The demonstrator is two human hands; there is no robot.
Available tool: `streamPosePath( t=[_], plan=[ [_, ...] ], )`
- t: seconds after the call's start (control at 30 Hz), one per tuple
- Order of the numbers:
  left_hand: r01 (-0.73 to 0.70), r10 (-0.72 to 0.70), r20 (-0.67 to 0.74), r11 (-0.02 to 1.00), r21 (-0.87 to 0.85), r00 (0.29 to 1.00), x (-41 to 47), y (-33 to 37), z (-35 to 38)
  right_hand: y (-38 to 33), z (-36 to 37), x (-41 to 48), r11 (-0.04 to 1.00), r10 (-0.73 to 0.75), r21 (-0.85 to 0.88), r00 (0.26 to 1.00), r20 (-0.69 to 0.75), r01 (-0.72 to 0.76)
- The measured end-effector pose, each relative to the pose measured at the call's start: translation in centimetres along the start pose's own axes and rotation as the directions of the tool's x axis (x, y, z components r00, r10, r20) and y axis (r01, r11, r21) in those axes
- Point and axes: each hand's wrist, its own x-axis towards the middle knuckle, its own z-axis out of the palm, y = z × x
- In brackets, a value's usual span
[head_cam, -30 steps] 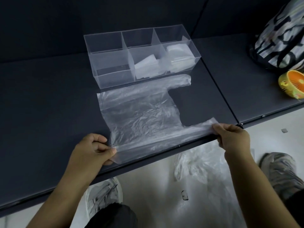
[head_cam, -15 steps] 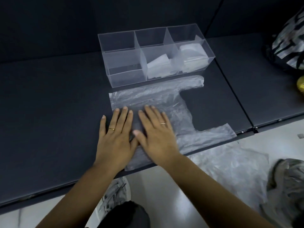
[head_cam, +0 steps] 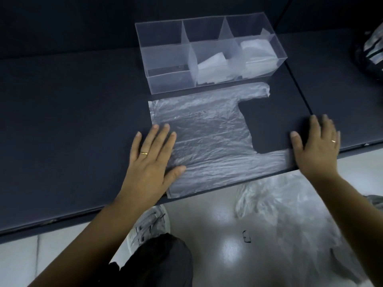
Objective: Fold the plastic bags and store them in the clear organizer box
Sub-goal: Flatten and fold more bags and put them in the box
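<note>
A clear plastic bag [head_cam: 209,133] lies spread flat on the dark table [head_cam: 68,121], its two handles pointing right. My left hand [head_cam: 152,160] presses flat on the bag's left end, fingers straight. My right hand [head_cam: 318,146] lies flat over the tip of the near handle at the table's front edge. Behind the bag stands the clear organizer box [head_cam: 170,69] with three compartments. Folded white bags [head_cam: 211,66] sit in the middle and right compartments, while the left one holds nothing.
More crumpled clear bags [head_cam: 290,206] lie on the glossy floor below the table edge. A patterned black-and-white bag [head_cam: 371,50] sits at the far right of the table. My shoe [head_cam: 149,222] and dark trouser leg show under the front edge.
My hands went from pinching the bag's near edge to lying flat side by side on its middle. My right hand has since swept right along the near handle to its tip.
</note>
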Motion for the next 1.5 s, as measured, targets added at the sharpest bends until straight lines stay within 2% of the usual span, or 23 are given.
streamPosePath(
  t=[0.1,0.17,0.27,0.33,0.43,0.53,0.6,0.67,0.73,0.87,1.07,1.13,1.2,1.33,1.37,1.43,1.47,1.5],
  plan=[
    [-0.250,0.257,0.057,0.963,-0.105,0.965,-2.8,-0.2,0.0,-3.3,-0.7,-2.5,0.959,-0.217,0.183,0.976,-0.005,0.214],
    [-0.319,0.323,0.089,0.946,-0.059,0.942,-4.4,-0.3,0.2,-6.7,-0.6,-6.1,0.865,-0.421,0.339,0.902,0.090,0.370],
    [-0.330,0.324,-0.088,0.941,-0.071,0.942,-5.3,-0.1,0.3,-11.0,0.5,-11.3,0.706,-0.685,0.399,0.707,0.174,0.586],
    [-0.329,0.294,-0.221,0.934,-0.142,0.930,-5.3,0.2,0.1,-12.8,1.5,-13.3,0.656,-0.741,0.388,0.651,0.167,0.647],
    [-0.235,0.158,-0.255,0.923,-0.306,0.954,-5.3,1.0,-0.8,-14.1,1.9,-14.2,0.677,-0.705,0.392,0.702,0.103,0.623],
    [-0.053,-0.038,-0.155,0.840,-0.540,0.987,-4.5,1.1,-2.9,-13.3,0.9,-12.4,0.693,-0.660,0.394,0.751,0.012,0.603],
    [0.046,-0.112,-0.056,0.739,-0.672,0.992,-4.0,0.6,-4.7,-11.3,-0.7,-10.3,0.720,-0.634,0.435,0.768,0.094,0.541],
    [0.164,-0.175,0.066,0.636,-0.754,0.982,-3.5,-0.2,-6.4,-8.7,-3.1,-7.9,0.784,-0.551,0.499,0.783,0.288,0.369],
    [0.264,-0.218,0.167,0.563,-0.783,0.962,-3.2,-1.3,-7.6,-6.2,-5.4,-5.6,0.841,-0.443,0.504,0.782,0.439,0.193],
    [0.364,-0.250,0.276,0.445,-0.818,0.928,-1.5,-3.4,-8.9,-2.6,-7.3,-1.1,0.845,-0.351,0.535,0.776,0.524,0.021],
    [0.512,-0.513,0.290,0.367,-0.777,0.808,2.4,-6.6,-7.2,-5.1,-3.8,4.4,0.763,-0.210,0.634,0.880,0.427,-0.125],
    [0.548,-0.582,0.258,0.401,-0.734,0.771,3.2,-7.0,-6.0,-6.3,-1.8,5.5,0.771,-0.136,0.619,0.912,0.387,-0.148],
    [0.572,-0.628,0.197,0.476,-0.668,0.753,3.7,-7.1,-5.1,-7.1,-0.3,6.1,0.809,-0.064,0.567,0.935,0.348,-0.156],
    [0.608,-0.663,0.071,0.632,-0.481,0.745,4.5,-6.8,-3.9,-7.7,0.9,6.2,0.869,0.017,0.471,0.961,0.276,-0.150],
    [0.600,-0.666,-0.002,0.674,-0.431,0.746,4.6,-6.5,-3.7,-7.7,1.0,6.2,0.873,0.031,0.462,0.964,0.264,-0.155],
    [0.490,-0.571,-0.227,0.808,-0.327,0.789,4.5,-5.4,-3.5,-7.8,1.1,6.1,0.878,0.050,0.452,0.969,0.243,-0.159],
    [0.398,-0.474,-0.302,0.873,-0.282,0.827,4.4,-4.5,-3.4,-7.9,1.1,6.1,0.878,0.055,0.449,0.968,0.244,-0.164],
    [0.304,-0.371,-0.315,0.921,-0.243,0.873,4.2,-3.5,-3.1,-8.0,1.1,6.1,0.878,0.060,0.448,0.966,0.250,-0.171]
  ],
)
